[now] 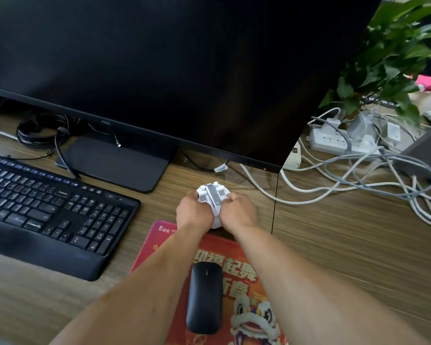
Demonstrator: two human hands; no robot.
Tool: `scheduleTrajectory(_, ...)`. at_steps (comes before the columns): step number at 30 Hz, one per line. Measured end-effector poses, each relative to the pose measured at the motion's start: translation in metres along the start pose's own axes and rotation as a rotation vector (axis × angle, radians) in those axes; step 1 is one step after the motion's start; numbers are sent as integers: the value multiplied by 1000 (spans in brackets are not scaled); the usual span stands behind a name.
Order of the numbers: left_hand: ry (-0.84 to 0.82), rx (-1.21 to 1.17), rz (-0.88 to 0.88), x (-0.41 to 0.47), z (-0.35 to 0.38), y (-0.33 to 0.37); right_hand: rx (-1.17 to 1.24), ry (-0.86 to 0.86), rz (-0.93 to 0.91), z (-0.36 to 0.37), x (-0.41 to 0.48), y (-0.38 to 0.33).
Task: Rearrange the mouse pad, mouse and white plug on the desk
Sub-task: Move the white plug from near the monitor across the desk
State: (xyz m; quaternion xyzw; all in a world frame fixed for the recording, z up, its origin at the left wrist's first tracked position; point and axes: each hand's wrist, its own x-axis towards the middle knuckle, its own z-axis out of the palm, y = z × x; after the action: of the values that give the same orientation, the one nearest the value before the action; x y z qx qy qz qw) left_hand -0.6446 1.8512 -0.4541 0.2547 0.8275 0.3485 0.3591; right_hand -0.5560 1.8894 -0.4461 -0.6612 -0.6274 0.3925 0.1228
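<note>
Both hands — left hand, right hand — clasp the white plug just beyond the mouse pad, mouse resting on it — seemingly midway.

- Two forearms reach into view from the bottom edge, both bare from elbow to wrist, with no sleeve showing.
- The left hand wears no glove, ring, or band.
- The right hand is likewise bare, with no watch at the wrist.
- The fingers are mostly hidden from this angle; only knuckles and the backs of the hands show.
</note>
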Motion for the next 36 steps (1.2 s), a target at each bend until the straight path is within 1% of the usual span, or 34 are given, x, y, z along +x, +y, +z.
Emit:
scheduleTrajectory(7, -32, 21, 81, -29, -3, 11, 169, 39, -3, -26, -31, 10)
scheduleTrajectory(14, -66, 108, 204, -90, 7, 40, 260, 94, 17, -68, -69, 33)
scheduleTrajectory(18, -115, 134, 243, -123, 24, 55, 309, 164, 44, -93, -89, 55)
scheduleTrajectory(23, -186, 135, 294, -171, 69, 68, 313, 267, 90, -141, -114, 101)
scheduleTrajectory(30, -261, 186, 386, -239, 155, 82, 311, 390, 171, -207, -139, 189)
scheduleTrajectory(36, -370, 223, 365, -294, 228, 73, 314, 452, 261, -244, -159, 271)
